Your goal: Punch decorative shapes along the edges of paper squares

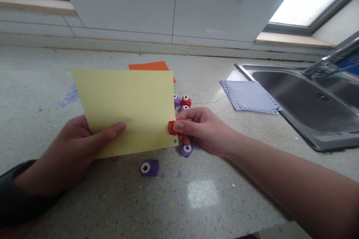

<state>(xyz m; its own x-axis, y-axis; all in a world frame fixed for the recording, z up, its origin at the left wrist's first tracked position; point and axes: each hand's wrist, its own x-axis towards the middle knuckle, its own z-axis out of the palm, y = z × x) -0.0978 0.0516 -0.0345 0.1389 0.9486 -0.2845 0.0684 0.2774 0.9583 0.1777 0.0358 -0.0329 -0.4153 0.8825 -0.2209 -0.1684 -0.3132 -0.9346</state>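
A yellow sheet of paper (131, 104) is held up over the counter, tilted, by my left hand (81, 142), thumb on its face and fingers behind it. My right hand (199, 129) grips a small red punch (171, 127) at the sheet's right edge. Just below that punch, near the lower right corner, is a star-shaped hole (175, 141). A purple punch with a star mark (149, 167) lies below the sheet. Another purple punch (186, 149) sits under my right hand. Beyond the hand are a red punch (186, 101) and purple ones, partly hidden.
Orange paper (150, 66) lies behind the yellow sheet. White sheets with punched edges (249, 95) are stacked at the right, touching the rim of a steel sink (283, 115) with a faucet (322, 63). Small purple cutouts (68, 96) are scattered at the left.
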